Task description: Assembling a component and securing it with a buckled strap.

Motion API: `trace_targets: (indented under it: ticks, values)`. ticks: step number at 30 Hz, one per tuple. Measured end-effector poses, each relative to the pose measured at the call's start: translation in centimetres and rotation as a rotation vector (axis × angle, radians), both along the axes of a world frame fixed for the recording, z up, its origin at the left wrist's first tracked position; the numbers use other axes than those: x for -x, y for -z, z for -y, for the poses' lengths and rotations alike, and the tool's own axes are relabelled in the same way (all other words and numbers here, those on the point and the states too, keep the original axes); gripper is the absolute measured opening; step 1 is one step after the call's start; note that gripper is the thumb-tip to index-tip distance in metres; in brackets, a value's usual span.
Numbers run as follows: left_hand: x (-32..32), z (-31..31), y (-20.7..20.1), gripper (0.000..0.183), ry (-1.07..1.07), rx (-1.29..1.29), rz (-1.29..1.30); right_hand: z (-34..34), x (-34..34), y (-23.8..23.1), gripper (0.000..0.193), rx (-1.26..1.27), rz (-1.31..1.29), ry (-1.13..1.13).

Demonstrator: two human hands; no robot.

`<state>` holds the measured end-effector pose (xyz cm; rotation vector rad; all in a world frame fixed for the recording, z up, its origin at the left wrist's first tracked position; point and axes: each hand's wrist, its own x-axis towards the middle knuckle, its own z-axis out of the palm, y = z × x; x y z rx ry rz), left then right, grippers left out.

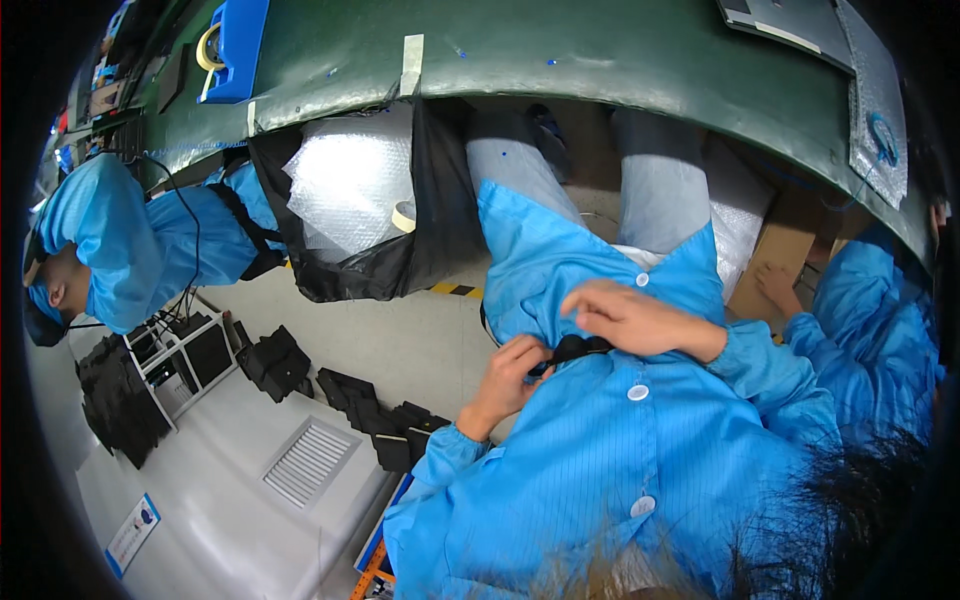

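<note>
I am seated in a light blue striped work coat [580,460] with white buttons. At my waist lies a small black object [580,348], partly covered by my hands and the coat folds; its kind cannot be made out. My left hand [510,385] is closed, with its bent fingers pinching the left end of this black object. Just above and to the right, my right hand [630,318] lies across the front of the coat, back of the hand up. Its fingers are apart and loosely bent, and nothing shows in them.
Ahead runs a green-topped table [600,50] with a blue tape dispenser [235,60] on it. A black bag [440,220] holding bubble wrap [350,180] hangs at its edge. Co-workers in blue sit left and right. Black boxes [275,362] and a grey cabinet [220,500] stand lower left.
</note>
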<state>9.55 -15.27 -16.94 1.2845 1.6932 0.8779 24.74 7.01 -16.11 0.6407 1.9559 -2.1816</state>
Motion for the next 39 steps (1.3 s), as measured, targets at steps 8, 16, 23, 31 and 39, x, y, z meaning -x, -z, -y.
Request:
trace_targets:
  ticks: [8, 16, 23, 31, 39]
  values:
    - [2.8, -4.9, -2.8, 0.039, 0.241, 0.016, 0.303, -2.5, -5.6, -2.7, 0.022, -0.486, -0.137, -0.292]
    - [0.5, -8.6, -3.4, 0.028, 0.367, 0.254, 0.191, -2.8, -6.1, -3.0, 0.021, -0.41, 0.07, -0.394]
    - [-1.0, -8.0, -3.0, 0.023, 0.343, 0.218, 0.019, -1.1, -7.2, -1.3, 0.013, -0.746, -0.089, -0.368]
    - [-1.2, -8.8, -2.2, 0.021, 0.334, 0.274, 0.174, -0.7, -7.2, -1.9, 0.011, -0.901, -0.227, -0.159]
    - [-1.6, -7.4, -2.2, 0.025, 0.227, 0.357, 0.339, -1.3, -7.1, -2.3, 0.018, -0.435, 0.03, -0.232]
